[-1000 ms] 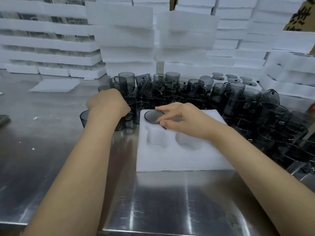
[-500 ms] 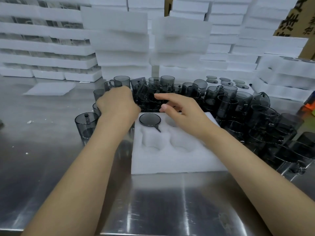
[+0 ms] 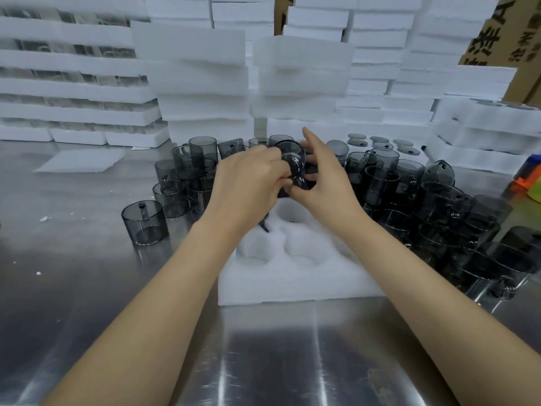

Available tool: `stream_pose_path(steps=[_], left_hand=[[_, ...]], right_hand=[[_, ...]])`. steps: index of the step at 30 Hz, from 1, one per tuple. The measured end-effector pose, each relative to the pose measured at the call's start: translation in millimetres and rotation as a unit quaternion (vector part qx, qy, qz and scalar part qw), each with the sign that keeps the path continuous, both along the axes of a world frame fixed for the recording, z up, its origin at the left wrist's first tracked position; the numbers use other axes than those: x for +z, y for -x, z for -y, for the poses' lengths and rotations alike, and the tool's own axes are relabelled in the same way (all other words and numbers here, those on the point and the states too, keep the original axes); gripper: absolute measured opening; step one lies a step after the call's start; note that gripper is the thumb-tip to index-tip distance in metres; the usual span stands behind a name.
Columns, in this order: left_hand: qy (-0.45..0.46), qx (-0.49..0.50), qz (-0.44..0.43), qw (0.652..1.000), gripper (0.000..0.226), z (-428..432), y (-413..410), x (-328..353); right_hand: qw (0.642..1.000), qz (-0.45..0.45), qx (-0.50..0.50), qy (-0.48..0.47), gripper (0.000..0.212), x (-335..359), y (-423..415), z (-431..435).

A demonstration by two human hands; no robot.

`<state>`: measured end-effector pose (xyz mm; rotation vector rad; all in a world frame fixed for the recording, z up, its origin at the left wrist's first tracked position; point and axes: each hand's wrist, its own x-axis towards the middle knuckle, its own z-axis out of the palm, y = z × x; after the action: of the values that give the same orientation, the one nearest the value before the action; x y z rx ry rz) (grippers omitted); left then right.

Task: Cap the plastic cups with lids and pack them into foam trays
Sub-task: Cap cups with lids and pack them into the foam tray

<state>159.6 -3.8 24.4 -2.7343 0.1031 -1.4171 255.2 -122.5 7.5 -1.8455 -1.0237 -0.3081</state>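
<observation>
Two grips, left hand (image 3: 248, 183) and right hand (image 3: 325, 178), clasp one tilted smoky-grey translucent cup (image 3: 292, 159).

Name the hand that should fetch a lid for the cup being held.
Right, probably. The loose lids lie at the back right, on the far side of the right hand. The left hand has its fingers curled round the cup and would have to cross over to reach them.

A steel counter (image 3: 87, 288) fills the view from 6 o'clock up to the middle, streaked with reflections. White crumbs (image 3: 44, 218) lie on it at 9 o'clock. Printed cardboard boxes (image 3: 515, 30) stand at 1 o'clock. A blurred orange-and-blue thing (image 3: 527, 178) sits at 3 o'clock.
</observation>
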Motion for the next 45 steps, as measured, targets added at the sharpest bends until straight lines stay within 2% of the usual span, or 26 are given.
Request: stream_pose_path(steps=[3,4,5,7,10,13,15,19,21,23,26,29,33,37,39,41,45], left_hand=[[-0.015,-0.047,0.021,0.999,0.004,-0.1,-2.5,-3.8],[0.025,-0.068,0.027,0.997,0.006,-0.8,-3.0,-4.2],[0.103,-0.092,0.035,0.99,0.012,-1.2,-2.9,-3.5],[0.271,-0.12,0.062,0.953,0.03,-4.3,-2.9,-3.4],[0.421,-0.111,0.083,0.896,0.041,-7.6,-4.2,-6.1],[0.546,-0.116,0.022,0.83,0.052,-8.1,-10.3,-7.6],[0.575,-0.135,-0.039,0.806,0.06,-7.6,-13.8,-8.3],[0.597,-0.192,-0.101,0.772,0.069,-5.2,-17.0,-8.8],[0.6,-0.182,-0.121,0.77,0.074,-4.6,-19.0,-11.6],[0.585,-0.145,-0.132,0.787,0.082,-5.5,-19.3,-13.9],[0.521,-0.075,-0.078,0.847,0.087,-9.2,-15.0,-14.8],[0.433,0.041,-0.037,0.9,0.081,-12.8,-6.9,-9.4],[0.372,0.129,-0.024,0.919,0.077,-17.5,-3.9,-4.6],[0.316,0.188,-0.036,0.929,0.054,-24.0,-4.7,-8.1],[0.285,0.224,-0.069,0.929,0.038,-31.0,-2.8,-9.9],[0.279,0.278,-0.109,0.913,0.026,-38.5,1.7,-8.9],[0.294,0.384,-0.168,0.859,0.042,-53.1,15.1,1.0]], right_hand=[[0.999,0.023,0.013,-0.029,0.059,-0.1,2.6,0.2],[0.999,0.011,0.013,-0.037,0.056,0.6,3.3,0.9],[0.999,0.0,0.012,-0.045,0.057,1.3,3.5,1.4],[0.998,-0.001,0.009,-0.057,0.059,2.8,3.7,1.8],[0.997,0.02,0.018,-0.079,0.058,5.0,7.5,2.3],[0.995,0.038,0.031,-0.087,0.056,5.0,11.8,2.4],[0.995,0.047,0.036,-0.085,0.056,4.9,13.2,2.3],[0.995,0.053,0.048,-0.067,0.061,5.3,14.2,3.8],[0.996,0.035,0.056,-0.064,0.065,5.8,15.5,4.2],[0.995,0.01,0.053,-0.084,0.065,6.8,17.2,4.4],[0.993,-0.012,0.031,-0.109,0.062,8.0,15.7,6.1],[0.998,-0.02,0.016,-0.054,0.057,6.6,11.5,7.9],[0.997,-0.004,0.001,0.082,0.039,1.3,7.9,6.0],[0.995,-0.025,0.018,0.099,0.03,2.5,6.1,8.5],[0.993,-0.038,0.03,0.11,0.029,4.4,5.2,10.6],[0.991,-0.031,0.03,0.129,0.027,4.9,5.1,11.1],[0.988,-0.022,0.011,0.152,0.028,4.9,5.8,10.8]])
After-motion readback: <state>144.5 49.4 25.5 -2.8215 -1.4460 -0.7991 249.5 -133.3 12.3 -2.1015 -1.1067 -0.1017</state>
